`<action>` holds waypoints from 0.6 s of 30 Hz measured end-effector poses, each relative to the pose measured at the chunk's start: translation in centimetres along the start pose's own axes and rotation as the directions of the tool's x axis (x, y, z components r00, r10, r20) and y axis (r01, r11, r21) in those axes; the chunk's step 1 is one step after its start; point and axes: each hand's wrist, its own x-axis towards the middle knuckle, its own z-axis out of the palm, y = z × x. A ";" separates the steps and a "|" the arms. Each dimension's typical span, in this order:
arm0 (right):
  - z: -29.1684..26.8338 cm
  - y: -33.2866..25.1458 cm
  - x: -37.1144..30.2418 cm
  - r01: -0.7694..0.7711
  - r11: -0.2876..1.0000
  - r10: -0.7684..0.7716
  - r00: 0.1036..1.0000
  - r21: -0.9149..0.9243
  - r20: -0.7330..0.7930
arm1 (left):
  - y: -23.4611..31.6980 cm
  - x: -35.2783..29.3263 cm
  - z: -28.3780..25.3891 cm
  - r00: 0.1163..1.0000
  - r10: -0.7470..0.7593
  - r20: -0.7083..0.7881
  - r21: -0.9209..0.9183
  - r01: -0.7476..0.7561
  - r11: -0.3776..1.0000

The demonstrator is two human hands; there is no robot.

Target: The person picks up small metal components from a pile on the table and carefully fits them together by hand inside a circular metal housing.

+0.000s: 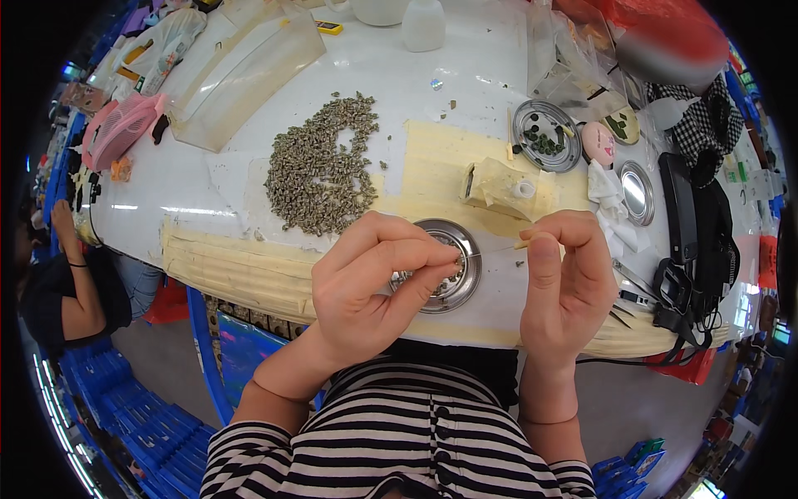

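Over a round steel dish (pixel 471 287), my left hand (pixel 378 283) pinches a tiny metal piece (pixel 458 259) between thumb and forefinger. My right hand (pixel 565 283), to its right, has thumb and fingertips closed on a thin needle-like tool (pixel 521 244) with a pale yellow end. Its fine shaft reaches across toward the left fingertips; the contact there is too small to make out. Some small metal parts lie in the dish, partly covered by my left hand. Beyond that hand spreads a large heap of small metal parts (pixel 320 170).
Just beyond the dish stands a tape-covered block (pixel 507 190) with a white nozzle. Further right are a steel dish of dark green pieces (pixel 544 137), a round metal lid (pixel 637 193), crumpled tissue (pixel 609 195) and tweezers (pixel 633 281). A clear plastic tray (pixel 249 75) lies far left.
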 end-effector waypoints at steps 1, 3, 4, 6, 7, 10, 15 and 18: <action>-0.1 -0.1 0.1 -0.005 1.000 0.005 1.000 0.003 -0.004 | 0.0 0.0 0.0 1.000 0.003 -0.002 0.001 -0.003 1.000; -0.5 -0.1 0.4 -0.004 1.000 0.005 0.998 0.013 -0.061 | -0.2 -0.1 0.0 1.000 0.010 -0.009 0.003 -0.010 1.000; -0.7 -0.2 0.6 -0.004 1.000 0.005 0.996 0.017 -0.092 | -0.3 -0.1 0.0 1.000 0.014 -0.011 0.002 -0.014 1.000; -1.3 -0.4 1.3 0.065 0.993 -0.080 0.983 -0.099 -0.164 | -0.2 -0.1 0.0 1.000 0.018 -0.012 0.004 -0.018 1.000; -1.7 -0.3 1.7 0.115 0.973 -0.154 0.970 -0.201 -0.187 | -0.2 0.0 0.0 1.000 0.021 -0.011 0.003 -0.021 1.000; -1.8 -0.3 2.9 0.211 0.860 -0.312 0.938 -0.464 -0.152 | -0.1 -0.1 -0.1 1.000 0.016 0.025 0.008 -0.016 1.000; -1.5 0.6 3.4 0.267 0.748 -0.312 0.950 -0.607 0.034 | -0.3 0.0 -0.1 0.999 0.047 0.000 -0.036 -0.047 0.998; -1.0 0.4 2.7 0.249 0.796 -0.302 0.953 -0.551 -0.006 | -0.6 0.0 -0.2 0.998 0.061 -0.016 -0.071 -0.062 0.996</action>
